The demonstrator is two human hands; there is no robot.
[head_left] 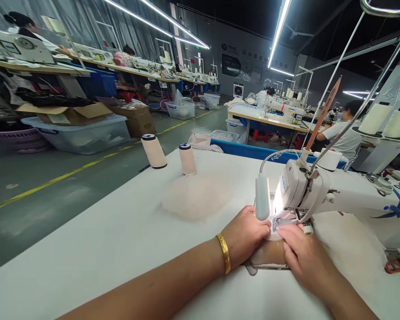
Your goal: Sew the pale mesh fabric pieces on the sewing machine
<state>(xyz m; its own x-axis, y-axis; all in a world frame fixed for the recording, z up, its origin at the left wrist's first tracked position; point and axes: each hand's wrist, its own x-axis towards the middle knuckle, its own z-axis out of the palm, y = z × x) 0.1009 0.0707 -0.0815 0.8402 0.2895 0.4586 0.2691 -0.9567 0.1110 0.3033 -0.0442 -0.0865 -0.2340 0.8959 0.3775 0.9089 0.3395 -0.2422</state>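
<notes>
My left hand (pixel 245 235), with a gold bangle on the wrist, rests on a small beige fabric piece (pixel 268 255) and presses it flat on the white table (pixel 120 249). My right hand (pixel 302 255) lies on the same piece from the right, fingertips at the presser foot (pixel 283 222) of the white sewing machine (pixel 340 191). Both hands have their fingers curled down onto the fabric. The machine's small lamp (pixel 262 202) lights the needle area, which partly hides my fingertips.
A pile of pale fabric pieces (pixel 195 195) lies behind my hands, with two thread cones (pixel 154 151) (pixel 187 158) further back. White thread spools (pixel 375 118) stand on the machine's rack. Other people sit at sewing stations across the aisle, beside bins (pixel 83 133) and cardboard boxes (pixel 138 120).
</notes>
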